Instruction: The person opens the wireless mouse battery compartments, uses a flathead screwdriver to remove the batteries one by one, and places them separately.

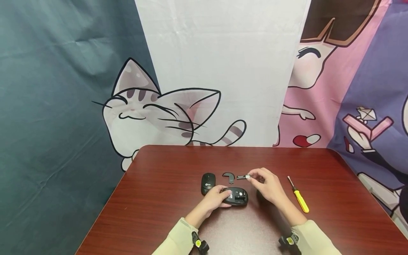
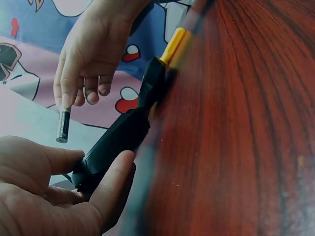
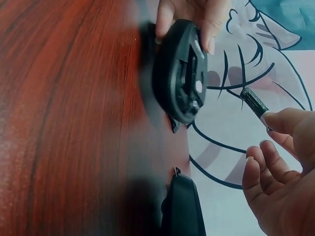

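Observation:
My left hand (image 1: 213, 199) grips a black computer mouse (image 1: 237, 197) turned underside up, thumb on top at its left end. In the right wrist view, the underside of that mouse (image 3: 179, 73) shows an uncovered battery compartment. My right hand (image 1: 267, 184) pinches a small black battery (image 1: 242, 177) with a silvery end between thumb and fingertips. The battery (image 2: 63, 125) points out past the fingertips, apart from the mouse. Behind the mouse lies a curved black battery cover (image 1: 228, 177) with a tab.
A second black mouse (image 1: 208, 182) sits right side up on the table, just left of my left hand. To the right of my right arm lies a screwdriver (image 1: 299, 196) with a yellow handle. The reddish-brown table (image 1: 153, 212) ends at a printed curtain (image 1: 255, 71).

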Tool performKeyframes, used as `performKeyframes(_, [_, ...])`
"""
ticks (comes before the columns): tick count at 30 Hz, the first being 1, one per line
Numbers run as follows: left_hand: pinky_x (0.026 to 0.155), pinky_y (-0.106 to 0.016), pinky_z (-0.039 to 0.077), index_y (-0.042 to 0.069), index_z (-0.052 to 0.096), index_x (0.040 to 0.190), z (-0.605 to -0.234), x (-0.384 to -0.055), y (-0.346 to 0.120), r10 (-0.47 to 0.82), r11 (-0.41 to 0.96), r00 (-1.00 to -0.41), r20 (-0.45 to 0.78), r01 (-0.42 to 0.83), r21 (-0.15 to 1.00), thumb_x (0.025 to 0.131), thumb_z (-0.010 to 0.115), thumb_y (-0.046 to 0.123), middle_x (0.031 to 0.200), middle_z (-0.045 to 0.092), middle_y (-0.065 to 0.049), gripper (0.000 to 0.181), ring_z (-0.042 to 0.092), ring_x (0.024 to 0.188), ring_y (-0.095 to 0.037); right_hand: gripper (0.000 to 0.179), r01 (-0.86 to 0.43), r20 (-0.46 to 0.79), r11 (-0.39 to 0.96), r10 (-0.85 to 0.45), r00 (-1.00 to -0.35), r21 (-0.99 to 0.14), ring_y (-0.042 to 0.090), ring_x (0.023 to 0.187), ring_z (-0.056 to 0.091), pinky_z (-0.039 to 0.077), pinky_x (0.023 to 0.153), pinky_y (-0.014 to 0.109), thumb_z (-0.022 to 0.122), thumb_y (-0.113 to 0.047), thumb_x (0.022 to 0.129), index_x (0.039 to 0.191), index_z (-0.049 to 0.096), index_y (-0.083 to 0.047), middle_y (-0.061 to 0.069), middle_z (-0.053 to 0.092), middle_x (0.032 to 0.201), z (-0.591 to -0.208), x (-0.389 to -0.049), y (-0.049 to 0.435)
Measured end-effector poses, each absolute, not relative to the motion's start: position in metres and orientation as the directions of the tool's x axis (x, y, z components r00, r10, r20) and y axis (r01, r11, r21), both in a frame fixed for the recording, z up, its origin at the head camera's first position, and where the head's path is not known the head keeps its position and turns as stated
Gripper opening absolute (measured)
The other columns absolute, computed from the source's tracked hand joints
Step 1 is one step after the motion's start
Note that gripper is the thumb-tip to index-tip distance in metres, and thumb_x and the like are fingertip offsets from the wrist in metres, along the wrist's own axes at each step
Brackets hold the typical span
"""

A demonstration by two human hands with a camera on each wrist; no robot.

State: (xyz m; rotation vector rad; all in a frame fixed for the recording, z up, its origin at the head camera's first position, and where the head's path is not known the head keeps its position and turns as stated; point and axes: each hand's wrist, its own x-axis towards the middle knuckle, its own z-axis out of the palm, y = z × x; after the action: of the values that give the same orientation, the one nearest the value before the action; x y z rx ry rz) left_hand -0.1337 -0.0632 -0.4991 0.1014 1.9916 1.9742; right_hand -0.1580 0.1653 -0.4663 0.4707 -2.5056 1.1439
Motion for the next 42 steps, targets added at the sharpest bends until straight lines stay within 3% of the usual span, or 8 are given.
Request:
performKeyframes(11, [0.073,-0.034,0.067,-0.013,0.056,0.126,-0.503,-0.137,-0.063,0.248,0.119,-0.954,-0.170,-0.144,0.982,0.101,0.060,0.008,0.109,0.066,-0.017,0.033,0.071,0.095,-0.028,0.012,-0.381,0.377,0.639,-0.152,-0.914,-0.668,0.011,0.077,0.059,0.054,0.065,0.023,0.081,-0.014,0.087,0.095,0.073,-0.018,-0.004,0.063,0.086,-0.468,-0.166,0.165])
performKeyframes(19, [0.055,-0.023,0.062,-0.007,0.064,0.120,-0.497,-0.137,-0.060,0.180,0.419,-0.981,-0.074,0.009,0.908,0.097,0.068,0.015,0.095,0.067,-0.010,0.033,0.070,0.065,-0.015,0.009,-0.333,0.335,0.673,-0.133,-0.933,-0.660,0.012,0.080,0.059,0.052,0.070,0.028,0.080,-0.019,0.087,0.093,0.074,-0.020,-0.005,0.062,0.085,-0.470,-0.171,0.161])
performKeyframes(22, [0.055,-0.022,0.060,-0.003,0.066,0.120,-0.495,-0.138,-0.060,0.186,0.555,-0.982,-0.041,0.070,0.829,0.097,0.068,0.019,0.098,0.070,-0.012,0.032,0.069,0.060,-0.012,0.008,-0.321,0.319,0.676,-0.132,-0.938,-0.664,0.012,0.080,0.058,0.050,0.070,0.028,0.080,-0.020,0.088,0.093,0.073,-0.020,-0.005,0.061,0.085,-0.470,-0.173,0.160])
performKeyframes(26, [0.078,-0.032,0.061,0.004,0.069,0.121,-0.493,-0.139,-0.059,0.185,0.729,-0.983,0.013,0.146,0.668,0.097,0.067,0.027,0.111,0.073,-0.011,0.033,0.073,0.084,-0.018,0.007,-0.322,0.316,0.673,-0.137,-0.939,-0.666,0.011,0.078,0.055,0.048,0.068,0.026,0.079,-0.019,0.088,0.092,0.073,-0.018,-0.004,0.061,0.084,-0.471,-0.175,0.159])
performKeyframes(29, [0.092,-0.042,0.058,0.007,0.071,0.120,-0.492,-0.140,-0.057,0.177,0.791,-0.983,0.040,0.167,0.588,0.097,0.067,0.030,0.115,0.073,-0.009,0.032,0.068,0.107,-0.025,0.007,-0.323,0.315,0.675,-0.139,-0.939,-0.664,0.010,0.076,0.055,0.048,0.067,0.025,0.079,-0.020,0.088,0.091,0.073,-0.018,-0.003,0.061,0.083,-0.471,-0.177,0.158])
performKeyframes(42, [0.088,-0.046,0.058,0.006,0.071,0.118,-0.482,-0.137,-0.056,0.179,0.859,-0.981,0.068,0.190,0.476,0.094,0.070,0.031,0.109,0.074,-0.010,0.034,0.069,0.104,-0.030,0.007,-0.282,0.260,0.703,-0.142,-0.955,-0.653,0.016,0.081,0.059,0.050,0.073,0.032,0.078,-0.022,0.089,0.093,0.074,-0.017,-0.002,0.063,0.086,-0.472,-0.185,0.157])
